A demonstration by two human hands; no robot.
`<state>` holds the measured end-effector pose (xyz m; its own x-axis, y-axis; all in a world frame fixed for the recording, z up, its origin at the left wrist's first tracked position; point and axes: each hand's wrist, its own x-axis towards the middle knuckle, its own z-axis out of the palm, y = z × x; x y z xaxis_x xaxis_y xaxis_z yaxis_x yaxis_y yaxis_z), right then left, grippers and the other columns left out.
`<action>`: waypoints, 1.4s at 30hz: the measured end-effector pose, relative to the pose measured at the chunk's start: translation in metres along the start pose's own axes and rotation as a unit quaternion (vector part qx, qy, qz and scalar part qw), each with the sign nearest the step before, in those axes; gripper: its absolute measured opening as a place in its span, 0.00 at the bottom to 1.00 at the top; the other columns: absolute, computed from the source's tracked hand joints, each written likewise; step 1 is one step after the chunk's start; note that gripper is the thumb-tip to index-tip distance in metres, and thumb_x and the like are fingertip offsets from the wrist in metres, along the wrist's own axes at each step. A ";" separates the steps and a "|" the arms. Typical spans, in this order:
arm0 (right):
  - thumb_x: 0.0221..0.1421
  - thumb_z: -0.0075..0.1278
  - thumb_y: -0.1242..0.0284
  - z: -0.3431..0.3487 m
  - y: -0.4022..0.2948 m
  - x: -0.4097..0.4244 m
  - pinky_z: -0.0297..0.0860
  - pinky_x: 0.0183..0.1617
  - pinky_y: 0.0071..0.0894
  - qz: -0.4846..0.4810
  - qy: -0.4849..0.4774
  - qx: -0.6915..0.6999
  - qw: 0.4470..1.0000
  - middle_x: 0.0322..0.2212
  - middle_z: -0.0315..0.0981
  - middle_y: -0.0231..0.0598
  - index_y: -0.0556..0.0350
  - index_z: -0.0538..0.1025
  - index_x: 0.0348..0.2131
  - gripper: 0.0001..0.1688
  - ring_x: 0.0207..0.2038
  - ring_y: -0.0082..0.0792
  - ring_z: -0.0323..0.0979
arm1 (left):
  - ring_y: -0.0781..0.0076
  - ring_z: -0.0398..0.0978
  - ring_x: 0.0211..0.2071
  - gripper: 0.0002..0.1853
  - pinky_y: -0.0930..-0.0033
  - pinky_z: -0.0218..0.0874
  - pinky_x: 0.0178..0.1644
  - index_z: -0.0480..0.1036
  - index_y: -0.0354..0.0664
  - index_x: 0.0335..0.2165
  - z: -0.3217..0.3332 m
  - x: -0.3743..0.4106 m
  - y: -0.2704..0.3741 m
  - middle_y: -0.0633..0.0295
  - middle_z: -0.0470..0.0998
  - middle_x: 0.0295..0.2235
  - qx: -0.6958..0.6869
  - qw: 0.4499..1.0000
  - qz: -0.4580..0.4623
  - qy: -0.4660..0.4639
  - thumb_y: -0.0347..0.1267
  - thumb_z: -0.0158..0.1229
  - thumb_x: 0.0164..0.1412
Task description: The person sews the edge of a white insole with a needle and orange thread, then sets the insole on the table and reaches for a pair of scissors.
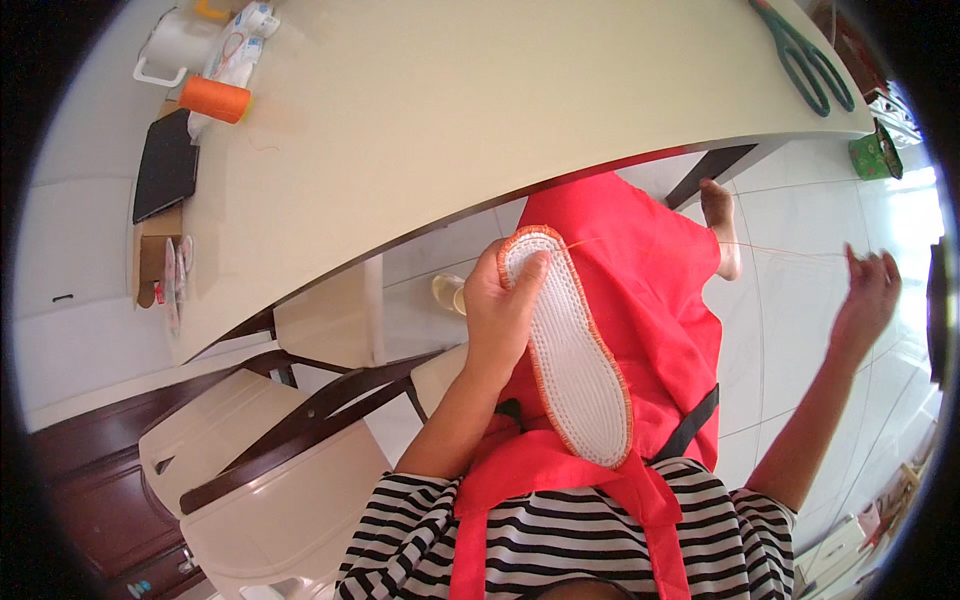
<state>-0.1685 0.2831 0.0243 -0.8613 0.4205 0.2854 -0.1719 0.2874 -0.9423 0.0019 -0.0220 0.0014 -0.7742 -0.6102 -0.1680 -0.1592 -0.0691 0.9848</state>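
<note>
My left hand [504, 315] grips a white stitched shoe sole [574, 360] near its upper end, the thumb lying across the face and the fingers behind it. Orange stitching wraps the sole's edge. From the upper right edge of the sole an orange thread [750, 246] runs out to the far right. There my right hand [870, 292] is raised at arm's length, its fingertips pinched together at the thread's end. Whether a needle is between those fingertips is too small to tell. The sole lies over the red apron [630, 247] on my lap.
A pale table [480, 97] spans the top, with green-handled scissors [806, 64] at its right end. An orange thread spool [215, 99], a white mug [174, 46] and a black flat case [166, 166] stand at its left. Chairs [292, 487] stand at lower left.
</note>
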 end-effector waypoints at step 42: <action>0.31 0.47 0.75 0.089 -0.071 -0.143 0.57 0.24 0.26 -0.409 -0.383 -0.145 0.815 0.19 0.56 0.32 0.53 0.70 0.24 0.10 0.20 0.29 0.60 | 0.84 0.65 0.24 0.09 0.82 0.57 0.29 0.67 0.32 0.30 0.017 -0.016 0.016 0.65 0.70 0.23 0.056 0.997 0.046 0.003 0.27 0.52 0.49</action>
<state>-0.0754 0.1261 0.0351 -0.5797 -0.6434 0.5000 -0.8145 0.4396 -0.3787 0.0008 0.0000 0.0194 -0.7848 -0.6149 -0.0774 -0.1563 0.0755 0.9848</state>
